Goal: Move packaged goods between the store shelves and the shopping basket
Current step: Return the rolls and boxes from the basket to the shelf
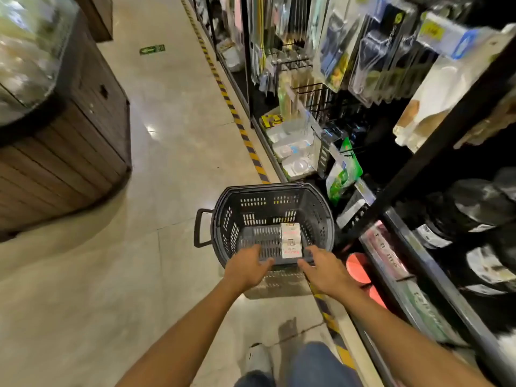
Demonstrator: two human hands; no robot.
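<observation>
A black plastic shopping basket (223, 219) stands on the tiled floor beside the store shelves (435, 152). Inside it, on the right of the bottom, lies a white packaged box (291, 240) with red print. My left hand (247, 268) and my right hand (324, 270) both reach forward over the basket's near rim, fingers relaxed and spread. Neither hand holds anything. The box lies between the two hands, just beyond the fingertips.
The shelves on the right carry hanging blister packs (371, 60), clear containers (293, 152), a green pouch (344, 171) and dark round items (480, 208). A yellow-black striped line (251, 152) runs along the shelf base. A wooden counter (69, 152) stands at left.
</observation>
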